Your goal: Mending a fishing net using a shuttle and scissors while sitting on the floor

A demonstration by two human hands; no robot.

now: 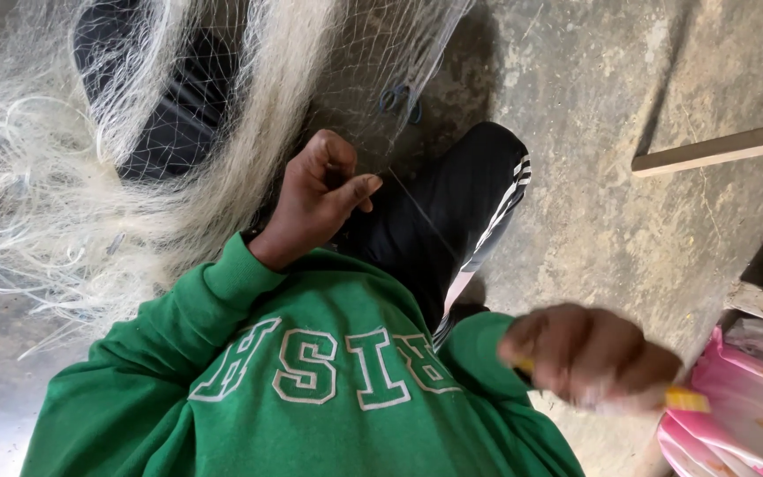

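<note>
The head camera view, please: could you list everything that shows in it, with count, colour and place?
fishing net: one, pale whitish, heaped over the upper left
thread: one, thin and dark, running from the left hand down towards the right
scissors: one pair, blue-handled, under the net at top centre
yellow tool: one, blurred, sticking out of the right hand
wooden batten: one, light brown, upper right on the floor
concrete floor: grey, stained, right half
pink bag: one, pink, lower right corner
green sweatshirt: one, with white lettering, bottom centre
dark trousers: black with white stripes, centre
left hand: pinching the net
right hand: blurred, closed on the yellow tool
</note>
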